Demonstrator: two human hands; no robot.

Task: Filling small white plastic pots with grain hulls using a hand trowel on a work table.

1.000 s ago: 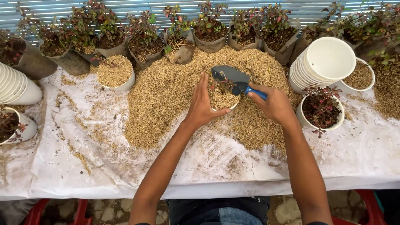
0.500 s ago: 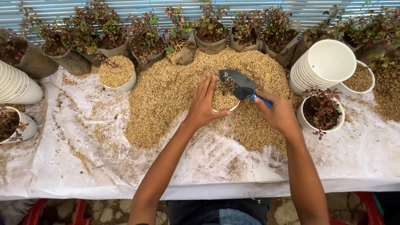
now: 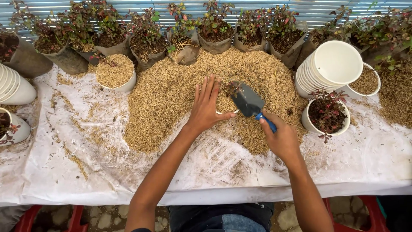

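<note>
A big heap of tan husks [image 3: 171, 94] covers the middle of the white-sheeted table [image 3: 214, 172]. My left hand [image 3: 208, 105] lies flat, fingers spread, against a white pot [image 3: 225, 111] half buried in the heap; a small red-leaved seedling [image 3: 231, 87] stands in it. My right hand [image 3: 281, 137] grips the blue handle of a dark metal trowel [image 3: 248, 101], its blade tilted over the pot beside the seedling. Most of the pot is hidden by my left hand and the husks.
Red-leaved plants in dark bags [image 3: 146, 41] line the far edge. A stack of white pots [image 3: 330, 66] and a planted white pot [image 3: 326, 116] stand right. A husk-filled pot [image 3: 115, 73] sits left, more white pots [image 3: 13, 88] at the left edge.
The trowel has swung down and tilted over the pot, my right hand dropping nearer to me. My left hand stays against the pot.
</note>
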